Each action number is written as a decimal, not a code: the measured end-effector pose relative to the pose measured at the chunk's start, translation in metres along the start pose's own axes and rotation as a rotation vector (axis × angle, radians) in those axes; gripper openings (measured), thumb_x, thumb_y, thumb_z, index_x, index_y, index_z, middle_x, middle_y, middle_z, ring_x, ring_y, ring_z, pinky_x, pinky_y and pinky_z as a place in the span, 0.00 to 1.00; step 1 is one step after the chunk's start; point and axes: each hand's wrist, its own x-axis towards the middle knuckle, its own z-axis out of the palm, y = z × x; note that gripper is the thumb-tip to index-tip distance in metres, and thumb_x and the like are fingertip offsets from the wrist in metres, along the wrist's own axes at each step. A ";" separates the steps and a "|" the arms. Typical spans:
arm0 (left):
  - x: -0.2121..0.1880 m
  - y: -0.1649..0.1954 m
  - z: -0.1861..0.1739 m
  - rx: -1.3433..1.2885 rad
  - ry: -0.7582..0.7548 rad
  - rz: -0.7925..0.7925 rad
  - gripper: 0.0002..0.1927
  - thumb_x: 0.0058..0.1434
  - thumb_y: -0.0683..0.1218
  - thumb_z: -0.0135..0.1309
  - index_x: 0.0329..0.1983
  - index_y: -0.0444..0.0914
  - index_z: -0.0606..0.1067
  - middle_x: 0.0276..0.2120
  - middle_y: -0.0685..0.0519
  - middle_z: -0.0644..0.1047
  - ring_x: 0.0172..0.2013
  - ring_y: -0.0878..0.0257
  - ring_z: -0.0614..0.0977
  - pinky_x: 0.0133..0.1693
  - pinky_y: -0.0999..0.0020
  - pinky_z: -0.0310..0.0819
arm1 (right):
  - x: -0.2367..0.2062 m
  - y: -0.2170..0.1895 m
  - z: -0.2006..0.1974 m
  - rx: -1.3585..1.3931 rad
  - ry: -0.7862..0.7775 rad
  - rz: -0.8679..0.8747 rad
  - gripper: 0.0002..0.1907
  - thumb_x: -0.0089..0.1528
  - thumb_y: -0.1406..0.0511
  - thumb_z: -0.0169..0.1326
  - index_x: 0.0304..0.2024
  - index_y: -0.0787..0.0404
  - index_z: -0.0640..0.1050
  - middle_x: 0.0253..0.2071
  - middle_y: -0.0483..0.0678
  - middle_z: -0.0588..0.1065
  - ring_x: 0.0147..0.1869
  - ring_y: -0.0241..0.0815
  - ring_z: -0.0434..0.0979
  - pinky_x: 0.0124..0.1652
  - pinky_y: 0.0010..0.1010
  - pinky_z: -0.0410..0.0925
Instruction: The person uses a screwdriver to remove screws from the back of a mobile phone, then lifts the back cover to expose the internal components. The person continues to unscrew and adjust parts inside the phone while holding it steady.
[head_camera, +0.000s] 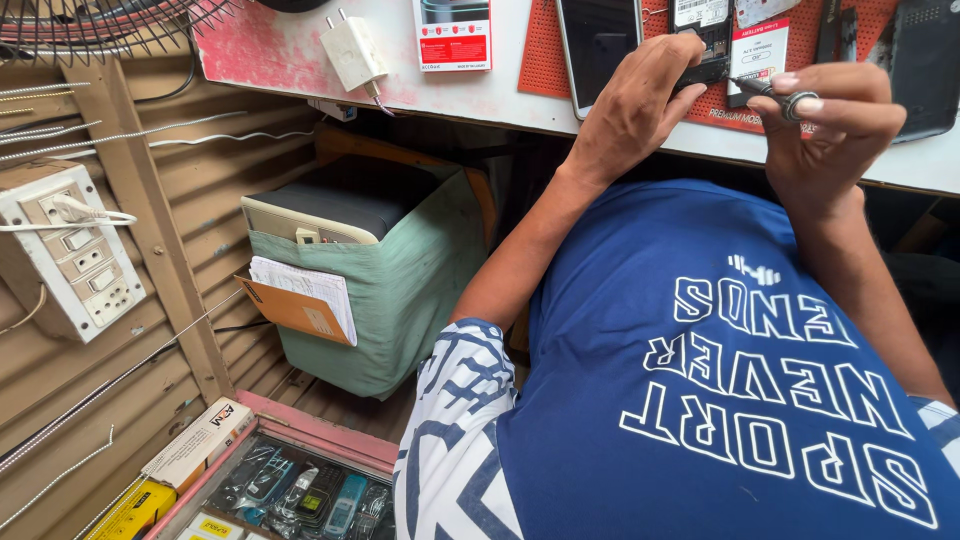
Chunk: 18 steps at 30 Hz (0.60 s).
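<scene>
1. Left hand (635, 105): arm stretched forward, palm down, fingers curled and pressing flat.
2. Right hand (825, 125): wrist bent inward, thumb and fingertips pinched together, knuckles up.
</scene>
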 end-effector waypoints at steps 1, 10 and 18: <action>0.000 0.000 0.000 -0.010 -0.004 -0.009 0.21 0.66 0.44 0.62 0.55 0.40 0.66 0.48 0.53 0.73 0.55 0.57 0.79 0.63 0.62 0.74 | 0.003 -0.002 -0.001 -0.007 -0.034 -0.007 0.23 0.69 0.78 0.58 0.52 0.60 0.57 0.52 0.60 0.71 0.56 0.48 0.76 0.53 0.33 0.73; -0.001 -0.001 0.001 -0.017 0.019 -0.018 0.21 0.65 0.45 0.62 0.55 0.40 0.66 0.47 0.54 0.74 0.53 0.58 0.80 0.61 0.63 0.75 | 0.013 -0.004 -0.005 -0.009 -0.092 0.012 0.22 0.69 0.77 0.58 0.49 0.62 0.56 0.50 0.63 0.73 0.55 0.49 0.78 0.46 0.34 0.74; -0.001 -0.001 0.003 -0.013 0.055 0.006 0.20 0.64 0.45 0.63 0.54 0.40 0.66 0.45 0.55 0.74 0.50 0.60 0.80 0.60 0.65 0.77 | -0.005 0.017 -0.010 -0.005 -0.059 0.022 0.27 0.67 0.77 0.65 0.49 0.61 0.57 0.49 0.60 0.74 0.54 0.47 0.80 0.43 0.33 0.76</action>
